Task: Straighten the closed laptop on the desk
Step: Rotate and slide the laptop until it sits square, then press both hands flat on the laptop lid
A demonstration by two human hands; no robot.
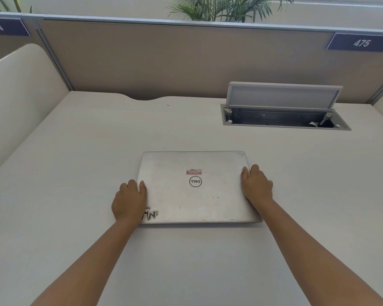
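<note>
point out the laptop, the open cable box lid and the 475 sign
laptop [195, 195]: head view, middle of its closed lid
cable box lid [283, 96]: head view, raised flap's inner face
475 sign [360, 43]: head view, on the digits

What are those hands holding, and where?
The closed laptop lying on the desk: left hand on its left edge, right hand on its right edge.

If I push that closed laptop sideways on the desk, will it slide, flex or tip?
The laptop lies flat and closed, so it should move as one stiff slab and not tip. The desk looks smooth, so it probably slides easily. With the left hand and right hand at opposite edges, uneven pressure would likely turn it.
</note>
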